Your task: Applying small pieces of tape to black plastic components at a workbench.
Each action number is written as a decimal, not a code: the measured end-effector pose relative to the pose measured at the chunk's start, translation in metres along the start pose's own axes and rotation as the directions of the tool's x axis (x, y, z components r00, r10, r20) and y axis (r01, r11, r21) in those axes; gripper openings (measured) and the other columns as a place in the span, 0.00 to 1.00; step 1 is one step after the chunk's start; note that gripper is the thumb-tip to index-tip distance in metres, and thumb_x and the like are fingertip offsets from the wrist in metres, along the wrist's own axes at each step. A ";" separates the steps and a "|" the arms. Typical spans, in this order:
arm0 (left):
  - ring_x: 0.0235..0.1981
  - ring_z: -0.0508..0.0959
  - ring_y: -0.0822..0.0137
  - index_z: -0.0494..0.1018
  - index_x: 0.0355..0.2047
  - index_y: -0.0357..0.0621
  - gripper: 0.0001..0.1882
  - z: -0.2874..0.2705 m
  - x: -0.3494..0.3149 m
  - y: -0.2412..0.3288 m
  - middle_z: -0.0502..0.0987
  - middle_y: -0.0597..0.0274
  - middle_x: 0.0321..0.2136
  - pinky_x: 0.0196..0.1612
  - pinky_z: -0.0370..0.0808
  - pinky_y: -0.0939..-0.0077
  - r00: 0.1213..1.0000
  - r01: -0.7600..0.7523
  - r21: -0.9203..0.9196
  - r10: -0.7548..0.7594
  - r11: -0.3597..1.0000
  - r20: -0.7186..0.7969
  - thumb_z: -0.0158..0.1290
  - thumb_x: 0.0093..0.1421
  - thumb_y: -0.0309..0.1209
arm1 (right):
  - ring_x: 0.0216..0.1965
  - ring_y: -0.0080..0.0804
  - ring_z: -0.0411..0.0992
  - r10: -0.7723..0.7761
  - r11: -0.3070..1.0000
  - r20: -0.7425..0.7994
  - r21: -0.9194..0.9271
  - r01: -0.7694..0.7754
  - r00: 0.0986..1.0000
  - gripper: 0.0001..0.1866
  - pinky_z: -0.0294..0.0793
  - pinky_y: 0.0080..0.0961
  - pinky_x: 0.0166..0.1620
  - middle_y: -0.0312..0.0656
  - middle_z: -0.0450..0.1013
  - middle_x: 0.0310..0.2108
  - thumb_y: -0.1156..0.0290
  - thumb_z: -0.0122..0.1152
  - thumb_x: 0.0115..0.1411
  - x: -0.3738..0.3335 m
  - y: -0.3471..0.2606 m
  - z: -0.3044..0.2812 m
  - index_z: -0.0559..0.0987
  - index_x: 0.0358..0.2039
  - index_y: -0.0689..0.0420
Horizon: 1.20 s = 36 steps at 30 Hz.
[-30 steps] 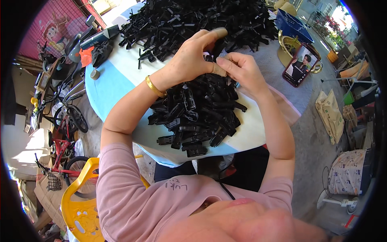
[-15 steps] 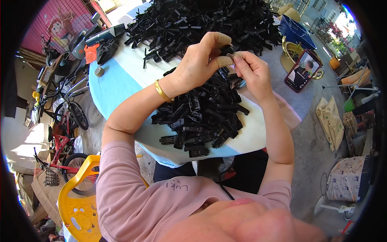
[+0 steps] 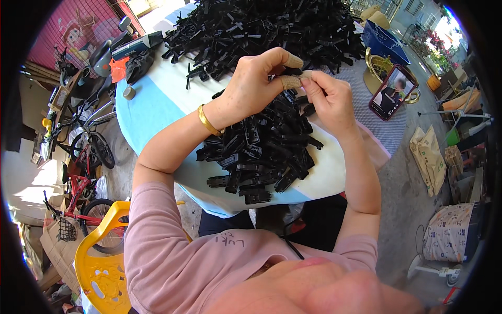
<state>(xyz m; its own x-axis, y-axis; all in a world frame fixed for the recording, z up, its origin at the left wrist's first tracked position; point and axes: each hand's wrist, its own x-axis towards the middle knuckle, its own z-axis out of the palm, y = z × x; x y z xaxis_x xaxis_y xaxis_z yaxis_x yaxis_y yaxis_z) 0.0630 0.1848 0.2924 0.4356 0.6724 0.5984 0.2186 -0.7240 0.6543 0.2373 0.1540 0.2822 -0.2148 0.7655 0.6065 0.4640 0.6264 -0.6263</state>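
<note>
Between the thumb and forefinger of my left hand is a small black plastic part; tan coverings wrap those fingertips. My right hand pinches at the same part from the other side, and its fingertips meet those of the left. Both hands are raised over a near pile of black plastic pieces, longish and slotted, heaped toward the table's front edge. Beyond the hands a much larger pile of black plastic pieces covers the far side of the table. The held part is mostly hidden by fingers.
A striped blue and white cloth covers the round table. On its right, a phone leans against a gold pot. A small round cap and a black bag lie at the left. A yellow chair stands at lower left.
Both hands have come slightly lower and nearer me, still together at the fingertips. The right hand's fingers have curled in a little more. The piles look the same.
</note>
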 end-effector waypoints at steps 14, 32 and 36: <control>0.35 0.76 0.69 0.66 0.43 0.36 0.17 0.009 0.003 -0.003 0.75 0.57 0.35 0.40 0.73 0.77 0.998 0.041 -0.109 -0.045 0.993 -0.035 0.53 0.52 0.19 | 0.20 0.11 0.58 0.227 0.891 0.056 0.391 -0.231 0.972 0.08 0.57 0.10 0.23 0.27 0.64 0.19 0.70 0.52 0.59 0.002 0.009 0.007 0.75 0.33 0.61; 0.42 0.72 0.70 0.58 0.53 0.36 0.21 0.001 0.004 -0.003 0.68 0.60 0.45 0.47 0.71 0.76 0.911 0.323 -0.480 -0.130 0.816 0.391 0.45 0.59 0.25 | 0.25 0.16 0.71 0.247 0.809 -0.016 0.554 -0.197 0.969 0.12 0.71 0.10 0.27 0.35 0.72 0.23 0.76 0.64 0.48 0.004 0.015 0.004 0.71 0.32 0.63; 0.41 0.73 0.71 0.59 0.50 0.36 0.23 0.004 0.002 -0.001 0.69 0.60 0.42 0.46 0.71 0.77 0.929 0.279 -0.450 -0.120 0.849 0.350 0.50 0.54 0.19 | 0.21 0.12 0.65 0.373 0.765 0.140 0.513 -0.389 0.917 0.10 0.62 0.07 0.22 0.32 0.69 0.22 0.71 0.60 0.53 0.007 0.011 -0.002 0.71 0.32 0.61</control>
<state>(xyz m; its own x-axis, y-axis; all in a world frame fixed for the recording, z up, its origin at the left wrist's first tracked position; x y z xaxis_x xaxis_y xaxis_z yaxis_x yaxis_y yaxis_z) 0.0671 0.1864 0.2917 0.6842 0.6573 0.3160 -0.0859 -0.3576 0.9299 0.2430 0.1656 0.2804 -0.1447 0.9562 0.2543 -0.0019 0.2568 -0.9665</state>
